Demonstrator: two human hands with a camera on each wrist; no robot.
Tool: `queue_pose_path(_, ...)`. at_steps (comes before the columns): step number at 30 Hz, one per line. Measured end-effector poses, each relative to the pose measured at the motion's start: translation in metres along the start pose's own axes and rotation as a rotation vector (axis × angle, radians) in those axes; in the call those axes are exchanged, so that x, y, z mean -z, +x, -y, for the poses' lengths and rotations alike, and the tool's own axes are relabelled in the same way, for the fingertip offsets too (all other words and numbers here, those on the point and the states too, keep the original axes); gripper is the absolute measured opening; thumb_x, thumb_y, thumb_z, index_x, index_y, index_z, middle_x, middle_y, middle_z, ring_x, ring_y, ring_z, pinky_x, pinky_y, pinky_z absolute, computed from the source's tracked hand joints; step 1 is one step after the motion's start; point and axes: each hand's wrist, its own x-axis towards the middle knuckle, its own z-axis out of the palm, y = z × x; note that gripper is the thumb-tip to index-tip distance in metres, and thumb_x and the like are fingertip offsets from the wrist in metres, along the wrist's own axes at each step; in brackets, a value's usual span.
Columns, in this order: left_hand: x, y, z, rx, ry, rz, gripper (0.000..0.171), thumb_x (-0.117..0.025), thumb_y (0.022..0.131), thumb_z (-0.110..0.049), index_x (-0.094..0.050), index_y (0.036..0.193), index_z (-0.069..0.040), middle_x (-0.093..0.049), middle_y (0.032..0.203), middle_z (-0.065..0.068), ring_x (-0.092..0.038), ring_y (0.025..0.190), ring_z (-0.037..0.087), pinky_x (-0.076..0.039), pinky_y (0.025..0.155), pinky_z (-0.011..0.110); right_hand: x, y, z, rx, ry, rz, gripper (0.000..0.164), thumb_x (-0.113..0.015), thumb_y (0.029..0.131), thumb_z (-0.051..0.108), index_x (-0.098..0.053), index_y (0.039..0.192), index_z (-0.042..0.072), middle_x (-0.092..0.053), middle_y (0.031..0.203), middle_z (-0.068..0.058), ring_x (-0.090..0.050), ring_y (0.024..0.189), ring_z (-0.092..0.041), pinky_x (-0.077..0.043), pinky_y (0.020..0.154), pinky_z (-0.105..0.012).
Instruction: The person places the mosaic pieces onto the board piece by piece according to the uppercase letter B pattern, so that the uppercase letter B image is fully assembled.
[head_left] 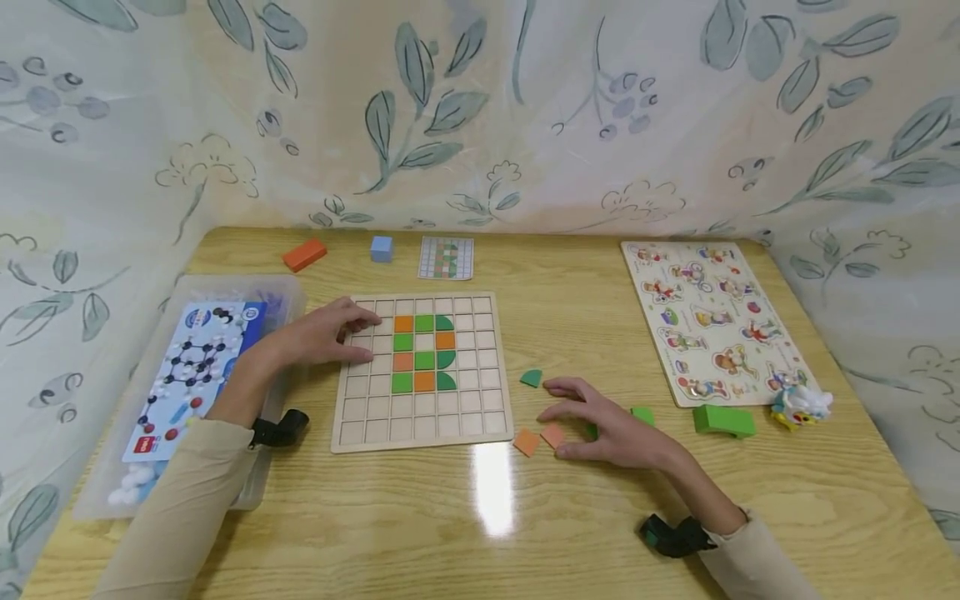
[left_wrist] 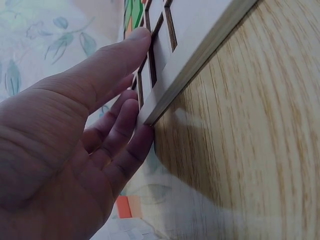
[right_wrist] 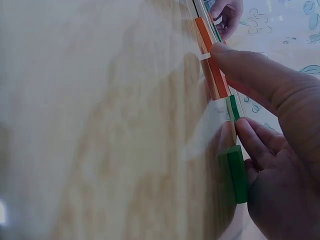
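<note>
A wooden grid board (head_left: 480,417) lies mid-table, with orange, light green and dark green tiles around one bare cell (head_left: 425,342). My left hand (head_left: 330,332) rests at its left edge; in the left wrist view the thumb (left_wrist: 117,60) is over the frame and the other fingers are by its edge. To the right of the board, my right hand (head_left: 611,427) hovers low over loose tiles, fingers slightly bent. Near its fingertips are a dark green quarter-round tile (head_left: 531,378), an orange square (head_left: 527,442) and a salmon square (head_left: 552,436). A green tile (right_wrist: 237,174) shows beside the palm.
A small pattern card (head_left: 446,257), a blue cube (head_left: 382,249) and a red block (head_left: 304,255) sit behind the board. A plastic box (head_left: 258,492) with a molecule-model card stands left. At right are a picture puzzle (head_left: 716,321), a green arch block (head_left: 724,421) and a toy figure (head_left: 801,407).
</note>
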Motion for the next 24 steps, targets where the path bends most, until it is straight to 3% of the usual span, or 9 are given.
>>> queue_pose_path(24, 0.0004, 0.0007, -0.0017, 0.006, 0.01, 0.001, 0.056, -0.073, 0.087, -0.031, -0.055, 0.136, -0.01, -0.05, 0.112, 0.009, -0.045, 0.096, 0.021, -0.038, 0.081, 0.035, 0.0001, 0.0007, -0.0036, 0.0, 0.02, -0.017, 0.026, -0.07, 0.089, 0.026, -0.066, 0.115, 0.028, -0.033, 0.151, -0.012, -0.032, 0.141, -0.034, -0.037, 0.105, -0.051)
